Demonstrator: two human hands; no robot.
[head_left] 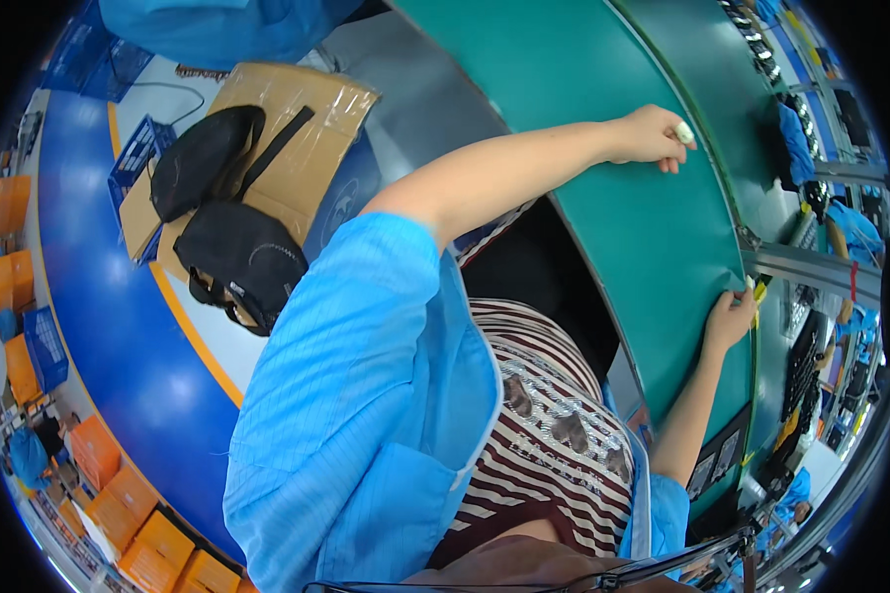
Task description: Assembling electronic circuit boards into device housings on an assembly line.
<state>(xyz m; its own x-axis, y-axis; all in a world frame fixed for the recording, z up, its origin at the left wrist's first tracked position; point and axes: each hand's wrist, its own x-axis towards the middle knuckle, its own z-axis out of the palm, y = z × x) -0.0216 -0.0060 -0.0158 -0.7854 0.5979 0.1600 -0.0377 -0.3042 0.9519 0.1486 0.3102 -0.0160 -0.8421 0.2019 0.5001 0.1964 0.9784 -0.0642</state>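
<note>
- The person's left hand [653, 135] lay loosely curled on the green conveyor belt [623, 208], a white cot on one fingertip, holding nothing I could see.
- The right hand [730, 318] pinched the belt's far edge beside a small yellow piece [758, 293]; whether it gripped that piece, I could not tell.
- Between both hands the belt was bare, so work looked barely begun.
- I counted two hands, one belt, one yellow piece, and one cardboard box [287, 128] with two black bags well behind the left arm.

Flattened brown cardboard box [297, 138] under black bags, upper left — orange crates [119, 494] along the left rim
</note>
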